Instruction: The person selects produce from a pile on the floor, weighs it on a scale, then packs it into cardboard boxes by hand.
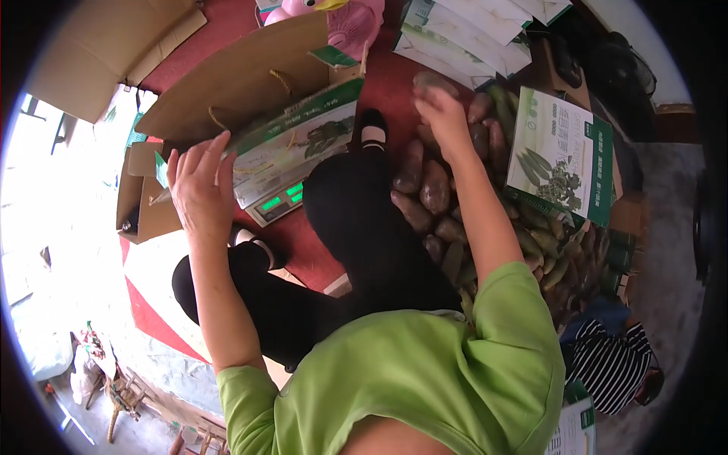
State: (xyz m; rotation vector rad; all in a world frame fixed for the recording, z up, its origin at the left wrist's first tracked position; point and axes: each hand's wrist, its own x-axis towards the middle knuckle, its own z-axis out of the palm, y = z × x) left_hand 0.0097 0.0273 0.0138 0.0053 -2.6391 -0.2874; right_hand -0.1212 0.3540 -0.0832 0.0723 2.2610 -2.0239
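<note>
My right hand is closed around a plastic-wrapped radish, slightly blurred, above a heap of similar wrapped radishes. To the left, my left hand has its fingers raised and apart at the near left end of a printed carton with rope handles. That carton rests on a digital scale whose display glows green. The carton's inside is mostly hidden from this angle.
Another printed carton lies on the right of the heap. Flat white bags or cartons are stacked at the back. A pink duck-shaped fan stands behind the brown cardboard. My black-clad legs lie between scale and heap.
</note>
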